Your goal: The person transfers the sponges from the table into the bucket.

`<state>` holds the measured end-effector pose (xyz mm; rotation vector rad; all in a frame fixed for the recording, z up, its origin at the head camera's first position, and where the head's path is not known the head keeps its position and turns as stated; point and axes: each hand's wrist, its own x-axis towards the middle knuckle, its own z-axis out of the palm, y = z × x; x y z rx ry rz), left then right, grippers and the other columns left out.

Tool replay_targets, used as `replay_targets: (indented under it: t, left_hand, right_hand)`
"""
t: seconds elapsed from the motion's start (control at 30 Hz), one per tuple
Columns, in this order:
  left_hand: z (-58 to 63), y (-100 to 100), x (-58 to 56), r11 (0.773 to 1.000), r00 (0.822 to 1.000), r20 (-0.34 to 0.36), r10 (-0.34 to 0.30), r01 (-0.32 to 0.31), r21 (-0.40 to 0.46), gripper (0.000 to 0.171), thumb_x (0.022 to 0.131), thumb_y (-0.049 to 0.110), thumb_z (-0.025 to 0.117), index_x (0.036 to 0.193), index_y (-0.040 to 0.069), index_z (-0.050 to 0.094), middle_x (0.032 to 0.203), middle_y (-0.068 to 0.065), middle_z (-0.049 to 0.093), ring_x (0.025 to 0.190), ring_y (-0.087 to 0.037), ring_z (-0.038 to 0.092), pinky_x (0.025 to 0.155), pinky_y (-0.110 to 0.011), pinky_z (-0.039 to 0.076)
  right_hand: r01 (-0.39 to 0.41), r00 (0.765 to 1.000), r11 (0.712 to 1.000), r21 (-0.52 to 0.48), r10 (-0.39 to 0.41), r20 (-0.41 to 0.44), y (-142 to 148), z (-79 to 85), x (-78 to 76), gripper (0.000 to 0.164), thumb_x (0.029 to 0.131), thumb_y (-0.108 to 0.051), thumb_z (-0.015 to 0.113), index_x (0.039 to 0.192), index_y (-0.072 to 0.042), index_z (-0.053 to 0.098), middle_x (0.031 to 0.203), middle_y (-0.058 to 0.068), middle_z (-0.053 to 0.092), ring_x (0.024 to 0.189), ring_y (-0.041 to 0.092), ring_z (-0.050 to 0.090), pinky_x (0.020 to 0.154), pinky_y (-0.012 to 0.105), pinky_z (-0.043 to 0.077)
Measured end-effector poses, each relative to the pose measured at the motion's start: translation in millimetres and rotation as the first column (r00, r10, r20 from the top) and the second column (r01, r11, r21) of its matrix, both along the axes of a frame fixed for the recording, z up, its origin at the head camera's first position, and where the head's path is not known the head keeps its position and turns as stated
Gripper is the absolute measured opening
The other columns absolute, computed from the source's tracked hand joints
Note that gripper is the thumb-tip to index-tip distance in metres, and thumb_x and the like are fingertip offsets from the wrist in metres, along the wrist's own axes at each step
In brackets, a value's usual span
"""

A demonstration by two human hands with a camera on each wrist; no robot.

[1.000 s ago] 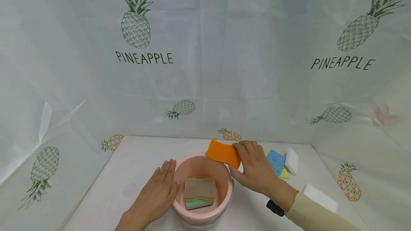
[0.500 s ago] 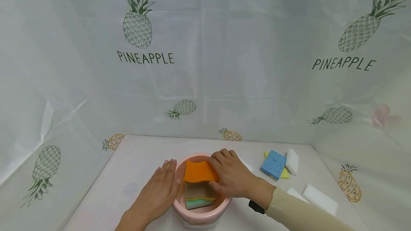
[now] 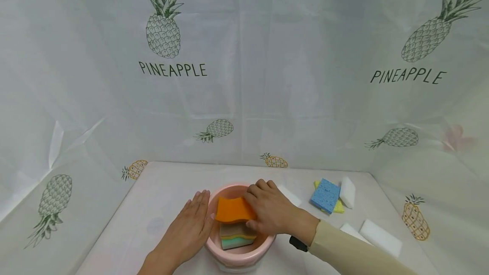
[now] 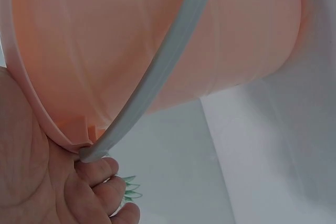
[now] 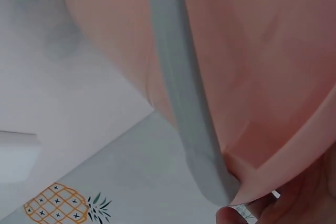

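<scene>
A pink bucket stands upright on the table. Reaching over its right rim, my right hand grips the right end of an orange sponge, which is inside the mouth above other sponges. Below it shows a brown sponge with a thin yellow layer, over a mint-green sponge with a dark underside. My left hand rests against the bucket's left rim, fingers straight. A grey handle hangs down the bucket's outside in the left wrist view; the sponges are hidden from both wrist views.
To the right, a blue sponge lies on a yellow one, beside a white sponge. Another white block lies nearer, with a second partly behind the right sleeve. A pineapple-print sheet hangs behind the table.
My right hand has moved left and down, carrying the orange sponge from above the bucket's right rim into its mouth, over the brown sponge. The left hand has stayed in place.
</scene>
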<state>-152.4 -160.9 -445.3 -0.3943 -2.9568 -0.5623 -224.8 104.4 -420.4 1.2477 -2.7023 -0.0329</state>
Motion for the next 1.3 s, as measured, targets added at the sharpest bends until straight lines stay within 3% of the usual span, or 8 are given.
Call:
replay_targets:
  t: [0.3, 0.53, 0.83, 1.3]
  left_hand:
    - [-1.0, 0.6, -0.2, 1.000, 1.000, -0.008, 0.004, -0.004, -0.004, 0.063, 0.114, 0.038, 0.044, 0.163, -0.001, 0.035, 0.170, -0.016, 0.035, 0.159, -0.033, 0.031, 0.130, -0.055, 0.026]
    - [-0.4, 0.8, 0.0, 1.000, 1.000, -0.006, 0.008, -0.008, 0.006, 0.064, 0.114, 0.040, 0.041, 0.163, -0.001, 0.034, 0.170, -0.016, 0.035, 0.160, -0.033, 0.030, 0.130, -0.055, 0.026]
    - [-1.2, 1.0, 0.6, 1.000, 1.000, -0.015, 0.008, -0.007, 0.012, 0.064, 0.114, 0.040, 0.042, 0.163, -0.001, 0.036, 0.170, -0.016, 0.036, 0.159, -0.033, 0.031, 0.130, -0.055, 0.026]
    - [-2.1, 0.9, 0.0, 1.000, 1.000, -0.011, 0.010, -0.010, 0.002, 0.064, 0.114, 0.039, 0.043, 0.163, -0.001, 0.035, 0.170, -0.016, 0.036, 0.160, -0.033, 0.031, 0.130, -0.055, 0.027]
  right_hand:
    - [0.009, 1.000, 1.000, 0.023, -0.010, 0.014, -0.8, 1.5, 0.9, 0.060, 0.090, -0.055, 0.076, 0.137, -0.018, 0.065, 0.129, -0.003, 0.064, 0.113, 0.018, 0.048, 0.093, 0.033, 0.041]
    - [0.014, 0.999, 0.999, 0.046, -0.016, 0.046, -3.9, 3.4, 1.4, 0.073, 0.085, -0.061, 0.082, 0.141, -0.018, 0.063, 0.131, -0.002, 0.063, 0.114, 0.018, 0.047, 0.091, 0.033, 0.040]
    - [0.017, 1.000, 0.999, 0.041, -0.018, 0.022, -5.1, 2.1, 1.9, 0.073, 0.078, -0.060, 0.089, 0.132, -0.016, 0.066, 0.127, -0.001, 0.063, 0.110, 0.018, 0.049, 0.090, 0.032, 0.041]
    - [0.024, 1.000, 0.998, 0.060, -0.023, -0.020, -5.8, 2.4, 3.7, 0.072, 0.077, -0.060, 0.089, 0.127, -0.014, 0.067, 0.121, 0.001, 0.064, 0.106, 0.019, 0.050, 0.085, 0.032, 0.041]
